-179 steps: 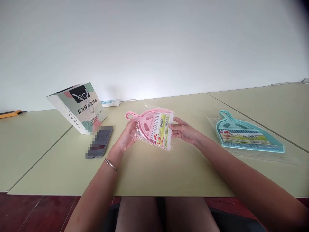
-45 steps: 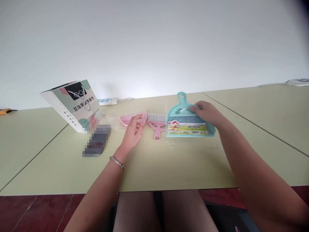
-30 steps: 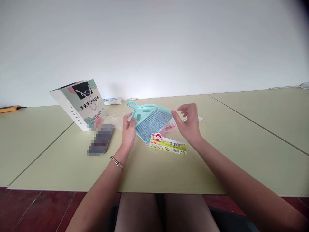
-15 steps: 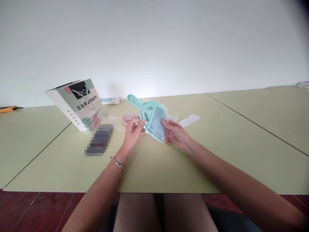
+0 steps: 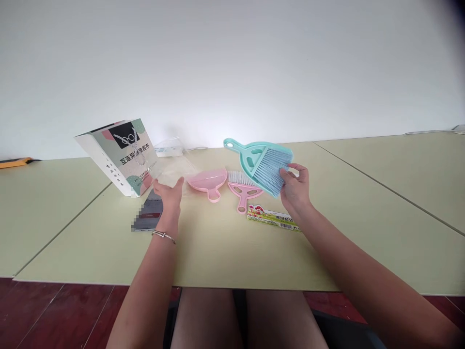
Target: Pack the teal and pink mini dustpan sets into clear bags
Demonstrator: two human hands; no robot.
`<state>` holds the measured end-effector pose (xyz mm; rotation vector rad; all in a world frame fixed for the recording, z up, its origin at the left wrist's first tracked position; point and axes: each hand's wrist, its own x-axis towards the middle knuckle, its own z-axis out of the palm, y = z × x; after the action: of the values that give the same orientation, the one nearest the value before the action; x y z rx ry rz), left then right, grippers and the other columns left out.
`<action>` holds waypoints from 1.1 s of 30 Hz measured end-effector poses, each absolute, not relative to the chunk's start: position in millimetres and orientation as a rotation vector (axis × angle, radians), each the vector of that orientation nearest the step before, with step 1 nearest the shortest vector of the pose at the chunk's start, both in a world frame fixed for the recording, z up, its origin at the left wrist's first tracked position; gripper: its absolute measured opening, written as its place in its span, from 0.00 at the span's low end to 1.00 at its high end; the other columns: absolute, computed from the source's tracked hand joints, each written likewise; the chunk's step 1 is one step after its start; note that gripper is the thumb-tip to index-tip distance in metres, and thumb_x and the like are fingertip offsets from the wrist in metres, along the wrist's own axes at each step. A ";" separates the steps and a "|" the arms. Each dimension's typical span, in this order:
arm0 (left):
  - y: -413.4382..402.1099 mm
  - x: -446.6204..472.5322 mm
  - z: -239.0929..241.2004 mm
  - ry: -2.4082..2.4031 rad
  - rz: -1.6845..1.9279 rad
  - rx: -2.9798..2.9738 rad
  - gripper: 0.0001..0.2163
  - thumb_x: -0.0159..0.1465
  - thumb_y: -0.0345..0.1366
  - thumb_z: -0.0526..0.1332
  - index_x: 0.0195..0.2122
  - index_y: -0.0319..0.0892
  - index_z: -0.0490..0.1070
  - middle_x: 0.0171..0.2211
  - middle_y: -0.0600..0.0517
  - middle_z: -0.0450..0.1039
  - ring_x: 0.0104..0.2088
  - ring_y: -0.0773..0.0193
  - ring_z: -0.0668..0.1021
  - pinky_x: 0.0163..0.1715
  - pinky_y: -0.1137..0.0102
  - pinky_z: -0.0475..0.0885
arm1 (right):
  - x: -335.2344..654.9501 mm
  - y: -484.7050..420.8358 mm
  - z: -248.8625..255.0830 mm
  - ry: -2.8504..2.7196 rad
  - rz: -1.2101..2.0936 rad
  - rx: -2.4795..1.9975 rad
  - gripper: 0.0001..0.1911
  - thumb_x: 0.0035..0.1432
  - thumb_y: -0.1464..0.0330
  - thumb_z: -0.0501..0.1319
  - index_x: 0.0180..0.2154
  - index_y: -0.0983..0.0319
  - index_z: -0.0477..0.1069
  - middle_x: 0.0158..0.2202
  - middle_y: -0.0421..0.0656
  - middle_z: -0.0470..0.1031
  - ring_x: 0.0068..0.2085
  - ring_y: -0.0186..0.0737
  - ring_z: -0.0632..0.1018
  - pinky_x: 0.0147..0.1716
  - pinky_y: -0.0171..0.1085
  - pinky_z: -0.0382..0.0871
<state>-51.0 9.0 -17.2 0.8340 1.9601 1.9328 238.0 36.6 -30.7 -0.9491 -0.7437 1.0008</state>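
A teal dustpan [image 5: 248,163] with a matching hand brush [image 5: 271,169] nested in it is held above the table by my right hand [image 5: 297,186]. The thumb presses on the blue-grey bristles at the right edge, and the handle points up and left. My left hand [image 5: 169,196] is empty, fingers and thumb apart, close to a clear plastic bag [image 5: 176,162]. Between the hands a pink dustpan [image 5: 208,180] lies on the table beside a pink hand brush [image 5: 242,190] with white bristles. The teal set covers part of that brush.
A paper carrier bag [image 5: 125,155] stands tilted at the left, a dark, partly blurred flat item [image 5: 148,213] before it. A printed card label [image 5: 272,219] lies under my right wrist. A white power strip [image 5: 169,149] is by the wall, and an orange object [image 5: 16,163] lies far left.
The teal dustpan and brush have moved right in my right hand, out of the clear wrapping. My left hand has let go and moved left, uncovering the pink pieces and printed label.
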 end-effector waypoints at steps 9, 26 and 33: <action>-20.3 -1.0 -6.8 1.194 1.635 1.619 0.30 0.59 0.43 0.61 0.61 0.50 0.52 0.65 0.43 0.52 0.64 0.52 0.59 0.58 0.55 0.62 | 218.6 19.1 -22.6 -0.959 1.472 -0.912 0.27 0.32 0.59 0.72 0.34 0.54 0.60 0.26 0.34 0.69 0.29 0.37 0.72 0.28 0.38 0.67; -31.5 6.9 13.1 0.869 1.830 1.823 0.14 0.53 0.40 0.68 0.38 0.43 0.69 0.47 0.45 0.74 0.54 0.53 0.72 0.53 0.59 0.67 | 214.8 -10.1 41.3 -2.182 -0.179 -0.934 0.08 0.58 0.63 0.58 0.38 0.58 0.71 0.45 0.48 0.64 0.45 0.50 0.66 0.41 0.48 0.61; -20.1 2.3 1.6 1.231 2.286 1.517 0.16 0.55 0.41 0.67 0.41 0.44 0.66 0.57 0.44 0.63 0.58 0.57 0.67 0.50 0.64 0.69 | 232.1 36.7 20.0 -2.356 -0.417 -1.014 0.12 0.57 0.75 0.54 0.41 0.61 0.72 0.46 0.50 0.70 0.42 0.48 0.72 0.39 0.45 0.63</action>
<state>2.3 -20.1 1.6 1.5172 1.2315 2.2864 232.1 36.7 20.0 -1.0144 -2.3558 -0.4170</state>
